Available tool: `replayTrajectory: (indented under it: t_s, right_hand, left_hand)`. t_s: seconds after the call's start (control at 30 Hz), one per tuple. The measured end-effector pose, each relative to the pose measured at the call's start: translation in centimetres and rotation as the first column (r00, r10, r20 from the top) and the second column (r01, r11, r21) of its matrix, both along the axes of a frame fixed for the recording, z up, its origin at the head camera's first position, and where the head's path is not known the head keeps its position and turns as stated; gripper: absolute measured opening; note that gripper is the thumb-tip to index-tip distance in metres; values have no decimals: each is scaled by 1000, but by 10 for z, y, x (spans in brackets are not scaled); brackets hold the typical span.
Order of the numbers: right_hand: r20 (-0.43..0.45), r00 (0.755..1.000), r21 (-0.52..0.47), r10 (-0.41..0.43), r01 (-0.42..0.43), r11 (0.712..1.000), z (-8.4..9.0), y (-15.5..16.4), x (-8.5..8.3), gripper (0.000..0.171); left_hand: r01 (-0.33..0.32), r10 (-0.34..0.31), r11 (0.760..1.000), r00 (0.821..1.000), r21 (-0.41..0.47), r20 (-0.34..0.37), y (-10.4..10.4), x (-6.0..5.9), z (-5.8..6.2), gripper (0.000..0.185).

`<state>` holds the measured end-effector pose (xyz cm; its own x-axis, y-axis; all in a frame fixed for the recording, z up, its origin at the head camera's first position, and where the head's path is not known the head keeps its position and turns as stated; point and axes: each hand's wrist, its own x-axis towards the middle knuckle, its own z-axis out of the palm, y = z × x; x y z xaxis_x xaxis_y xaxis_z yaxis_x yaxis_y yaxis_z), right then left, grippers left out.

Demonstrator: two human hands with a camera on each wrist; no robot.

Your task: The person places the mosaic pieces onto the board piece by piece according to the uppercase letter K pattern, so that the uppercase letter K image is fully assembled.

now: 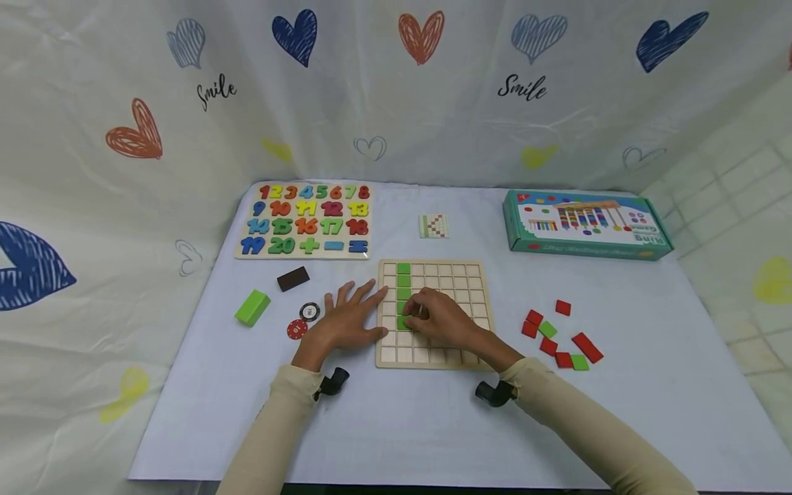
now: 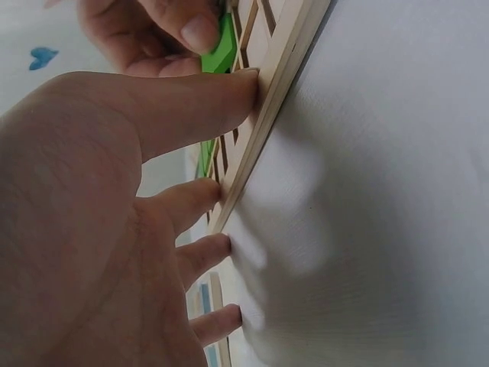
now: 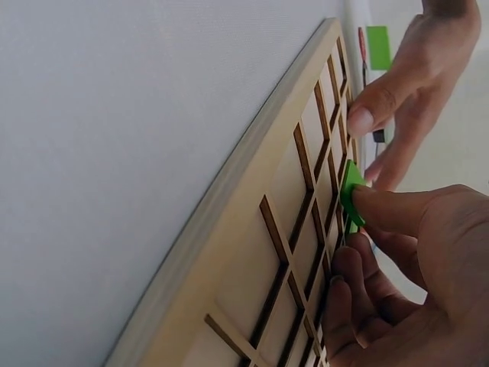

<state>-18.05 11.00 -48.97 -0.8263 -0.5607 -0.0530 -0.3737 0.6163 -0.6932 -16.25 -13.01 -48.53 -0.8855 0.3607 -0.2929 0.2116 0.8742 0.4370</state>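
Note:
A square wooden grid board lies on the white table, with a column of green tiles in its second column from the left. My right hand pinches a small green square tile between thumb and fingers. The right wrist view has this tile tilted, its lower edge close over the grid's slots. At the board's left edge, my left hand is spread, its thumb and index fingertip resting on the wooden border. The left wrist view shows the remaining fingers reaching down beside the board.
Loose red and green tiles lie to the right. A colourful number puzzle, a small pattern card and a teal box stand behind. On the left are a green block, a dark block and two round chips.

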Motion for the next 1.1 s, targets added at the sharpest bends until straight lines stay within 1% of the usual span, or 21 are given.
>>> replayTrajectory:
  t_s: [0.17, 0.33, 0.5, 0.67, 0.9, 1.1]
  right_hand:
    - [-1, 1000, -23, -1, 1, 1000, -2, -1, 0, 10]
    - [3, 1000, -51, 8, -8, 999, -3, -1, 0, 10]
    - [12, 1000, -36, 16, -16, 999, -4, -2, 1, 5]
    - [0, 1000, -36, 21, -21, 999, -3, -1, 0, 5]
    - [2, 999, -51, 32, -32, 998, -5, 0, -1, 5]
    - [0, 999, -58, 44, -44, 997, -6, -1, -1, 4]
  left_hand:
    - [-2, 2, 1000, 1000, 3, 0, -1, 0, -1, 83]
    - [-11, 11, 1000, 1000, 6, 3, -2, 2, 2, 83]
    - [-6, 6, 1000, 1000, 7, 16, -2, 2, 0, 84]
    - [-7, 7, 1000, 1000, 7, 17, -1, 1, -1, 84]
    - [-4, 4, 1000, 1000, 13, 10, 0, 2, 1, 83]
    - [-6, 5, 1000, 1000, 17, 16, -1, 2, 0, 83]
